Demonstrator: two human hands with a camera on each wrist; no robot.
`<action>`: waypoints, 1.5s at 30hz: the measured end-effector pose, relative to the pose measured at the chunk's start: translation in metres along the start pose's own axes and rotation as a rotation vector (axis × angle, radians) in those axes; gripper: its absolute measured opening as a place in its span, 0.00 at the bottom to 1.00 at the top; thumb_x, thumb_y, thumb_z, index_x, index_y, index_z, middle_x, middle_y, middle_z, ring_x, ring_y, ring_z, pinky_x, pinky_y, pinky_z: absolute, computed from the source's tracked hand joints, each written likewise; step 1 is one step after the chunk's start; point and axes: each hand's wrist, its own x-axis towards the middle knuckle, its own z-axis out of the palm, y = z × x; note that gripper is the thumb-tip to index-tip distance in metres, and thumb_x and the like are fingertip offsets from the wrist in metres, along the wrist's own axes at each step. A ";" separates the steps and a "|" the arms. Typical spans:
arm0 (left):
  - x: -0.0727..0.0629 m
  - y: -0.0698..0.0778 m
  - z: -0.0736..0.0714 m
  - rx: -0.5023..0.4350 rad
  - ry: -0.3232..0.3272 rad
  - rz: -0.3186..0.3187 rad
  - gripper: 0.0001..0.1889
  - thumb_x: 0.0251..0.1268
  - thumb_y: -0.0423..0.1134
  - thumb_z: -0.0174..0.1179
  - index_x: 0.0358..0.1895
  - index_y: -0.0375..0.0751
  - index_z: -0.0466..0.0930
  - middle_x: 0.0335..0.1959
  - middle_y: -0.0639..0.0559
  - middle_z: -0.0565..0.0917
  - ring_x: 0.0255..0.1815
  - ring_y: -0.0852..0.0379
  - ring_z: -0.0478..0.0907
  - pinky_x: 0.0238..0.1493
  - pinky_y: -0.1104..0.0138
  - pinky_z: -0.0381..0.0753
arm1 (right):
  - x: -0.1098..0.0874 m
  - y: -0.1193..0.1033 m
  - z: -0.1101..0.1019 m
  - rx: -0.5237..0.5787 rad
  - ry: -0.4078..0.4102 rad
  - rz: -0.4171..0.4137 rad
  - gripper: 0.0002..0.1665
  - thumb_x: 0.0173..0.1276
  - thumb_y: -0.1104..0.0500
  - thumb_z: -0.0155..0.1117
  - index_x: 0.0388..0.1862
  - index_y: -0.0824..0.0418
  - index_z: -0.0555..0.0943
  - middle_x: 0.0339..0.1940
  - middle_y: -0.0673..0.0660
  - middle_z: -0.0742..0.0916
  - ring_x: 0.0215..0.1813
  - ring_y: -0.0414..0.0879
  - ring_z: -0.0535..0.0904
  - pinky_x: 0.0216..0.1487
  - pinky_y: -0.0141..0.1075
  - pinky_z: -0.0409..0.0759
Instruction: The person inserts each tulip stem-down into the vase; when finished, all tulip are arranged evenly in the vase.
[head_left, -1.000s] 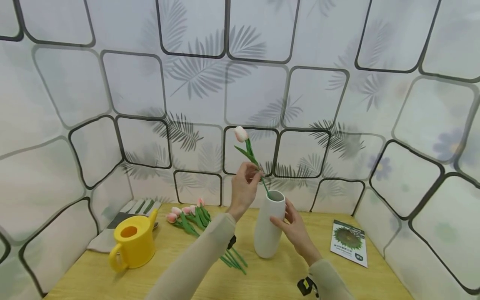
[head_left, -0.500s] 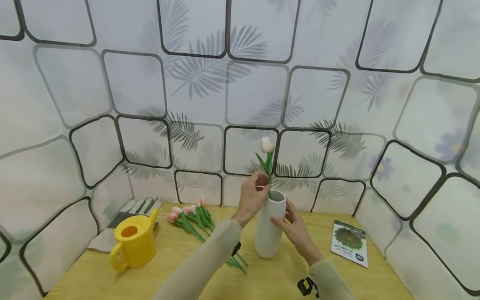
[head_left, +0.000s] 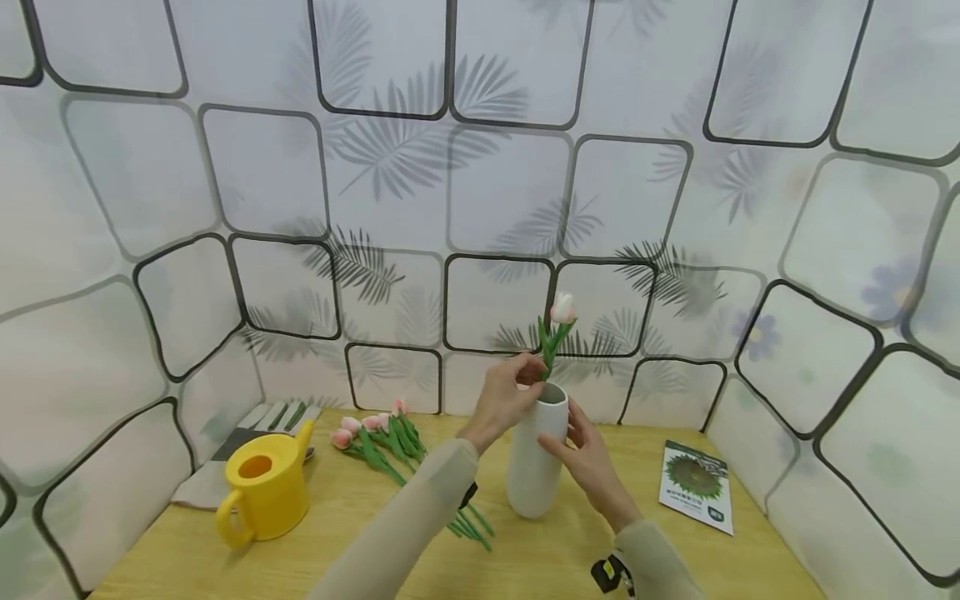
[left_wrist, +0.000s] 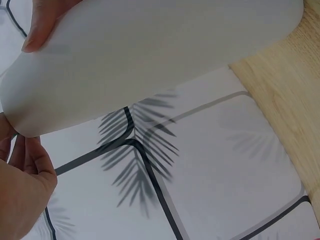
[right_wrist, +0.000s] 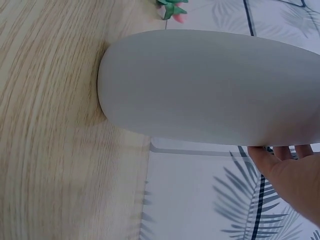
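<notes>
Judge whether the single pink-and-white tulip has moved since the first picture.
Yes: the tulip moved right and down against the grey-patterned white wall.

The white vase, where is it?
In the head view, the white vase stands upright on the wooden table, just right of the middle, between the lying pink tulips on its left and the sunflower packet on its right.
</notes>
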 end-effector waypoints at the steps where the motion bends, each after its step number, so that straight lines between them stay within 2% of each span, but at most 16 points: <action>1: 0.000 -0.001 -0.001 0.012 -0.013 0.006 0.08 0.63 0.27 0.63 0.44 0.38 0.82 0.41 0.46 0.87 0.41 0.54 0.85 0.45 0.69 0.84 | 0.000 0.000 0.001 0.002 -0.003 0.003 0.49 0.67 0.55 0.69 0.80 0.48 0.52 0.75 0.59 0.67 0.74 0.59 0.65 0.69 0.57 0.68; 7: 0.003 -0.002 -0.006 0.047 -0.067 0.047 0.06 0.62 0.26 0.63 0.42 0.36 0.82 0.38 0.45 0.86 0.39 0.53 0.84 0.46 0.62 0.85 | 0.001 0.001 0.003 -0.004 -0.002 0.015 0.50 0.66 0.53 0.69 0.80 0.49 0.51 0.75 0.59 0.67 0.74 0.59 0.65 0.70 0.57 0.67; 14: 0.001 -0.006 -0.005 0.059 -0.068 0.024 0.04 0.62 0.27 0.63 0.38 0.36 0.84 0.37 0.46 0.88 0.38 0.55 0.85 0.46 0.70 0.83 | 0.000 0.003 0.004 0.000 -0.010 0.027 0.50 0.67 0.52 0.68 0.80 0.48 0.50 0.77 0.58 0.65 0.74 0.60 0.64 0.68 0.58 0.69; 17: -0.001 -0.008 -0.005 0.062 -0.056 0.023 0.04 0.62 0.27 0.63 0.38 0.35 0.85 0.37 0.46 0.88 0.39 0.55 0.85 0.47 0.68 0.84 | -0.001 0.004 0.005 0.000 -0.012 0.030 0.51 0.67 0.52 0.68 0.81 0.48 0.50 0.77 0.58 0.65 0.74 0.61 0.64 0.68 0.59 0.70; 21: -0.006 -0.009 -0.007 0.008 -0.038 0.005 0.06 0.62 0.27 0.64 0.42 0.34 0.85 0.41 0.43 0.88 0.42 0.50 0.86 0.48 0.61 0.85 | -0.001 0.004 0.006 0.002 -0.013 0.029 0.50 0.67 0.52 0.68 0.80 0.46 0.51 0.77 0.58 0.65 0.74 0.60 0.64 0.68 0.58 0.70; 24: -0.009 -0.009 -0.011 -0.048 -0.032 -0.006 0.08 0.63 0.28 0.64 0.45 0.34 0.85 0.44 0.41 0.87 0.45 0.49 0.86 0.49 0.64 0.85 | -0.001 0.005 0.007 0.001 -0.010 0.026 0.50 0.67 0.53 0.68 0.80 0.46 0.51 0.77 0.58 0.66 0.74 0.60 0.64 0.69 0.58 0.68; 26: -0.011 -0.004 -0.016 -0.083 -0.031 -0.020 0.10 0.63 0.28 0.64 0.47 0.34 0.84 0.45 0.39 0.87 0.45 0.48 0.86 0.48 0.63 0.85 | -0.001 0.004 0.006 0.002 -0.007 0.023 0.50 0.67 0.53 0.68 0.80 0.47 0.51 0.76 0.58 0.66 0.74 0.60 0.64 0.70 0.59 0.67; 31: -0.012 -0.005 -0.024 -0.100 -0.028 -0.054 0.11 0.64 0.31 0.65 0.49 0.39 0.84 0.45 0.42 0.88 0.44 0.50 0.86 0.46 0.66 0.85 | 0.000 0.004 0.004 0.000 -0.005 0.031 0.51 0.67 0.53 0.69 0.81 0.48 0.49 0.77 0.59 0.66 0.74 0.60 0.64 0.70 0.59 0.66; 32: -0.011 -0.011 -0.025 -0.090 -0.027 -0.045 0.11 0.64 0.32 0.65 0.49 0.40 0.85 0.45 0.44 0.88 0.44 0.52 0.86 0.45 0.68 0.85 | 0.000 0.003 0.003 0.000 -0.003 0.032 0.51 0.67 0.53 0.69 0.81 0.48 0.49 0.77 0.59 0.66 0.74 0.60 0.64 0.70 0.59 0.66; 34: -0.012 -0.013 -0.028 -0.074 -0.019 -0.042 0.11 0.64 0.33 0.65 0.49 0.41 0.85 0.44 0.44 0.88 0.44 0.53 0.86 0.44 0.69 0.85 | 0.001 0.004 0.002 0.000 0.003 0.029 0.51 0.66 0.54 0.69 0.81 0.48 0.50 0.77 0.59 0.66 0.74 0.60 0.64 0.70 0.59 0.66; 38: -0.015 -0.023 -0.038 -0.076 -0.008 -0.045 0.10 0.64 0.34 0.65 0.48 0.38 0.85 0.40 0.44 0.89 0.38 0.54 0.87 0.39 0.68 0.85 | 0.002 0.003 0.000 0.003 0.011 0.021 0.51 0.66 0.54 0.69 0.81 0.49 0.50 0.77 0.60 0.65 0.74 0.60 0.64 0.71 0.60 0.65; 42: -0.021 -0.035 -0.052 -0.122 -0.004 -0.104 0.10 0.64 0.33 0.65 0.47 0.38 0.84 0.37 0.42 0.89 0.33 0.53 0.86 0.34 0.68 0.84 | 0.002 0.002 0.000 0.004 0.012 0.023 0.52 0.66 0.54 0.69 0.81 0.50 0.50 0.77 0.60 0.65 0.75 0.61 0.63 0.70 0.61 0.65; 45: -0.027 -0.043 -0.066 -0.149 -0.004 -0.155 0.10 0.65 0.34 0.64 0.48 0.39 0.84 0.38 0.38 0.88 0.35 0.49 0.86 0.34 0.69 0.84 | 0.002 0.001 0.000 0.004 0.015 0.025 0.52 0.66 0.55 0.70 0.81 0.50 0.50 0.77 0.60 0.65 0.75 0.61 0.63 0.70 0.60 0.65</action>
